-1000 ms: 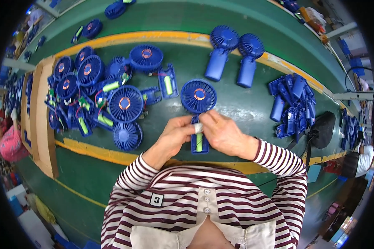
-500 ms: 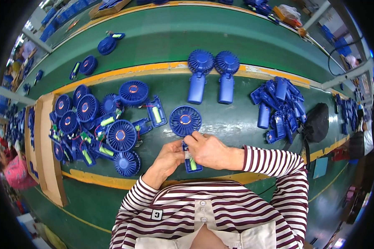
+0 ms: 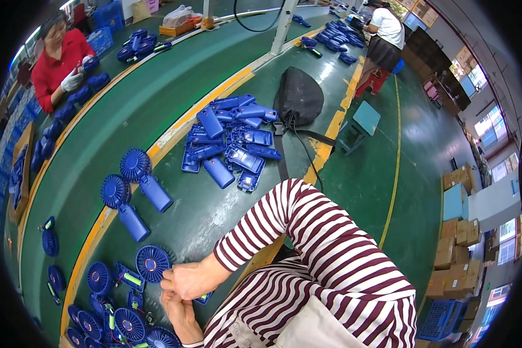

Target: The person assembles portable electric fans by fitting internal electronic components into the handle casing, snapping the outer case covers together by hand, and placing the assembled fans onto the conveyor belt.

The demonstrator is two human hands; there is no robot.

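Note:
A small blue handheld fan (image 3: 153, 264) lies on the green table at the lower left, its round grille upward. My right hand (image 3: 190, 279) is closed at the fan's neck, fingertips pinched together. Just below it, my left hand (image 3: 178, 310) holds the same fan, its fingers bent against the right hand's. Between them my hands cover the neck, so what the fingertips pinch is hidden. Part of the fan's open blue handle shows past the right hand. Beside it, a pile of blue fan heads (image 3: 129, 323) with open handles and pale green batteries reaches the lower edge.
Two assembled fans (image 3: 134, 223) lie by the yellow table edge. Farther along are a heap of blue handle shells (image 3: 229, 139) and a black bag (image 3: 298, 98). Across the green belt sits a person in red (image 3: 64, 64); another stands at the far right. A blue-green stool (image 3: 365, 119) stands right.
My view has swung to the right, so the hands and fan now appear at the lower left. Both hands stay together at the fan's neck.

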